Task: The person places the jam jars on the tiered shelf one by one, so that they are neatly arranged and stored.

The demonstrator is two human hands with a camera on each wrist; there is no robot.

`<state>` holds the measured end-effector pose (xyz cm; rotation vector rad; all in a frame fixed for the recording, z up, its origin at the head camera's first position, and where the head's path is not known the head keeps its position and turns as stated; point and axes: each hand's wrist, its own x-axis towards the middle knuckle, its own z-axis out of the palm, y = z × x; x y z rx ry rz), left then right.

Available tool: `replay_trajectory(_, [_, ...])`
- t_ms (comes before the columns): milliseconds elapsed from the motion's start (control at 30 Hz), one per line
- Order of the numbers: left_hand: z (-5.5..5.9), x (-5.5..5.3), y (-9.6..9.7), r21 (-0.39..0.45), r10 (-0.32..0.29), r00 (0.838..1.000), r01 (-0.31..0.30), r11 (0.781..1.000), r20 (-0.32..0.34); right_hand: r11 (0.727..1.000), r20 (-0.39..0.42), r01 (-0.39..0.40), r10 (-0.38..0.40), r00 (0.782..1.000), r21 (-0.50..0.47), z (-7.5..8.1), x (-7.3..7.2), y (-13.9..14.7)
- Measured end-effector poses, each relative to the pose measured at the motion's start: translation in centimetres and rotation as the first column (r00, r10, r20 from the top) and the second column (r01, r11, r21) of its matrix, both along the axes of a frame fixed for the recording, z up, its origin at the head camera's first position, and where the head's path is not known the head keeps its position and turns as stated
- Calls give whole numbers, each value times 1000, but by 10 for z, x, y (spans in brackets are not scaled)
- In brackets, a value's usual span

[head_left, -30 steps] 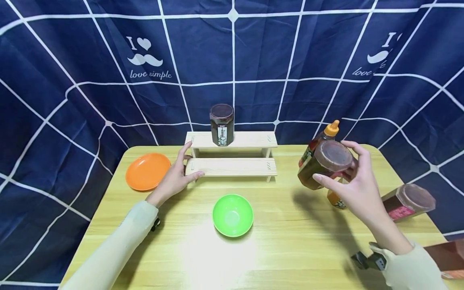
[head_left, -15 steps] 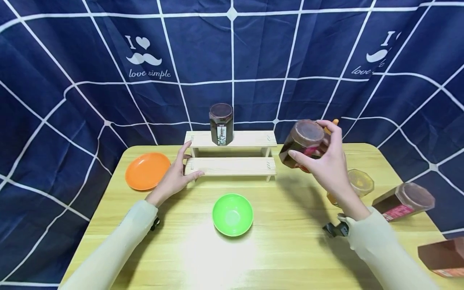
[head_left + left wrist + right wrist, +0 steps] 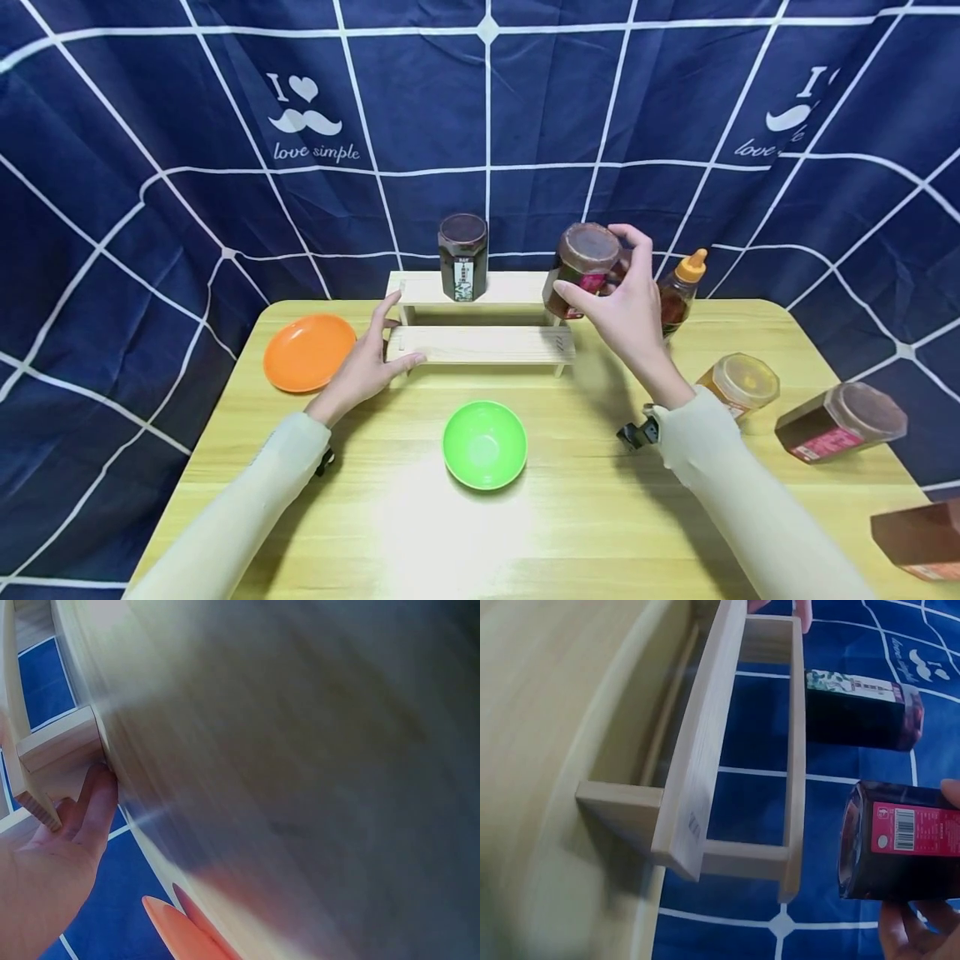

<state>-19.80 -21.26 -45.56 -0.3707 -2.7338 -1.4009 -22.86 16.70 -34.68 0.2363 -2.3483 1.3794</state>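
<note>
A two-tier wooden shelf rack (image 3: pixel 480 343) stands at the back of the table. My left hand (image 3: pixel 369 358) grips its left end, thumb on the lower board and fingers round the side; the left wrist view shows those fingers (image 3: pixel 96 806) against the end piece. With my right hand (image 3: pixel 618 304) I hold a dark jar with a pink label (image 3: pixel 583 258), slightly tilted, over the right end of the upper board. In the right wrist view a gap shows between the jar's base (image 3: pixel 851 840) and that board (image 3: pixel 796 765). Another dark jar (image 3: pixel 462 258), white-labelled, stands upright on the upper board.
A green bowl (image 3: pixel 485 479) sits in front of the rack, an orange plate (image 3: pixel 309 352) to its left. On the right are an orange-capped bottle (image 3: pixel 678 292), a yellow-lidded jar (image 3: pixel 741 383), a pink-labelled jar (image 3: pixel 836 425) and a reddish-brown container (image 3: pixel 918 537). Blue curtain (image 3: pixel 540 100) hangs behind.
My right hand has carried the pink-labelled jar leftward and back, from beside the orange-capped bottle to over the rack's upper right end. The left hand has stayed on the rack.
</note>
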Motion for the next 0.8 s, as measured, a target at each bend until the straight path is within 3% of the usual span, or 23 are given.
replay_trajectory(267, [-1, 0, -1, -5, -1, 1000, 1, 1000, -9, 997, -43, 54, -52, 998, 49, -7, -21, -25])
replay_trajectory(533, [0, 0, -1, -5, 0, 1000, 0, 1000, 3, 998, -34, 55, -54, 998, 37, -12, -36, -49])
replay_trajectory(800, [1, 1, 0, -8, 6, 1000, -6, 1000, 26, 997, -5, 78, -78, 997, 28, -14, -43, -60])
